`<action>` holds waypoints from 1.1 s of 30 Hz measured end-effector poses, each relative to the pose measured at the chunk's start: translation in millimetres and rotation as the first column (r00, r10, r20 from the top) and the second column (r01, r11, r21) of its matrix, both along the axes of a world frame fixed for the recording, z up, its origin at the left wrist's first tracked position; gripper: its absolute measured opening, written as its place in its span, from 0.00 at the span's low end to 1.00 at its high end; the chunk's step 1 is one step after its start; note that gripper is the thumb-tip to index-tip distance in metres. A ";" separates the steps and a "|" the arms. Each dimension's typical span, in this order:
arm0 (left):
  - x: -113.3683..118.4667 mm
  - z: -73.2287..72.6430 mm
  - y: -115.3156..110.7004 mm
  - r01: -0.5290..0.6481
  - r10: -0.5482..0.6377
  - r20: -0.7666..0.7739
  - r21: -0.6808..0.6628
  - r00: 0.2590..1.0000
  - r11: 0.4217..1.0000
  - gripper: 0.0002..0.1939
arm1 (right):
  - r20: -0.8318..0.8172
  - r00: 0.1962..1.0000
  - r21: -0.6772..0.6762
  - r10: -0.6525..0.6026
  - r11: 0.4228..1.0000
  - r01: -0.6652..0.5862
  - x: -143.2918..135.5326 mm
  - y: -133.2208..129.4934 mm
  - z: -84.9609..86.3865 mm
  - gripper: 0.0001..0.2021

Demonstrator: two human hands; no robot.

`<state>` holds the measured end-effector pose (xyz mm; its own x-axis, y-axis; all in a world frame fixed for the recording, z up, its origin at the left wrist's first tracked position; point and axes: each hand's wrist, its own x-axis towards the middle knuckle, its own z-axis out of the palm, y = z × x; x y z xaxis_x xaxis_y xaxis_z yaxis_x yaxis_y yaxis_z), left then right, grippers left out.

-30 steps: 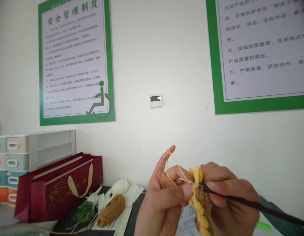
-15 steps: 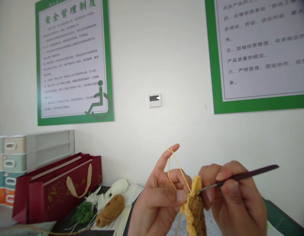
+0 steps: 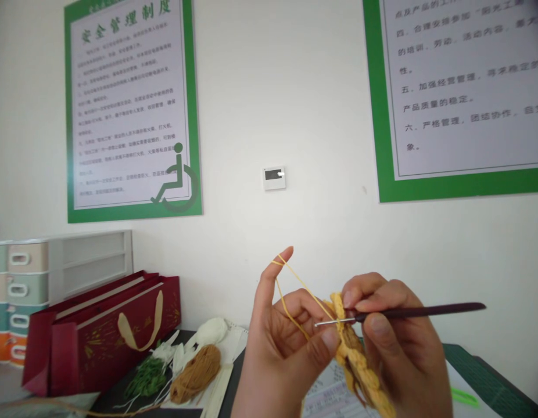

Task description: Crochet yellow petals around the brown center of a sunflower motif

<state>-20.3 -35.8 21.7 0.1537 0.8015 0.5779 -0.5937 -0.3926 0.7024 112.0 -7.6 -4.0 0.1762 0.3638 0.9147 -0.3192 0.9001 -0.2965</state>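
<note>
My left hand pinches the edge of a yellow and brown crochet piece between thumb and fingers. Its raised index finger carries yellow yarn, looped round the tip and running down to the work. A crochet hook with a dark handle lies in the grip of my right hand. The hook's bare metal tip pokes out on the left side of the piece, close above my left thumb. Right fingertips also touch the top of the crochet piece, whose lower part hangs down between both hands.
A red gift bag stands at left before plastic drawers. Beside it lie a brown yarn skein, green yarn and white yarn. Under my hands are printed paper, a green mat and a bright green object.
Both hands have shifted slightly left, and the crochet piece has tilted so its lower end points right. The hook has levelled, and its metal tip now shows on the piece's left side.
</note>
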 end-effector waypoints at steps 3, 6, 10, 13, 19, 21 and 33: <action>-0.8 -0.1 -1.1 -0.026 0.026 -0.009 0.003 1.000 1.000 0.54 | 0.046 0.993 0.120 -0.105 0.988 0.099 3.5 1.4 2.8 0.03; -1.8 0.7 -2.6 -0.049 0.049 -0.014 0.001 0.999 0.999 0.55 | 0.085 0.973 0.216 -0.213 0.958 0.190 5.5 2.4 1.7 0.08; -3.2 0.9 -2.0 -0.042 0.042 -0.015 0.010 0.999 0.999 0.57 | 0.121 0.957 0.253 -0.265 0.940 0.229 9.8 4.0 -2.5 0.12; -3.5 0.5 -1.4 -0.027 0.027 -0.019 0.021 0.999 0.999 0.59 | 0.138 0.948 0.241 -0.286 0.938 0.248 14.7 5.8 -1.2 0.11; 2.3 2.7 -6.7 -0.140 0.141 -0.008 0.032 0.990 0.990 0.57 | 0.212 0.865 0.402 -0.455 0.847 0.348 18.0 2.8 5.6 0.16; 3.8 3.0 -7.0 -0.198 0.198 0.015 0.001 0.980 0.980 0.55 | 0.124 0.793 0.418 -0.597 0.756 0.504 14.1 1.3 1.2 0.18; -3.2 4.3 -1.7 0.035 -0.036 -0.009 -0.100 0.999 0.994 0.54 | -0.135 0.991 0.040 -0.002 0.999 0.008 -16.3 4.2 1.0 0.05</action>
<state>-23.5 -37.5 26.0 0.1894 0.8489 0.4935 -0.5980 -0.2989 0.7437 95.7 -3.4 -3.0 0.3010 0.3260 0.8962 -0.3492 0.9122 -0.2146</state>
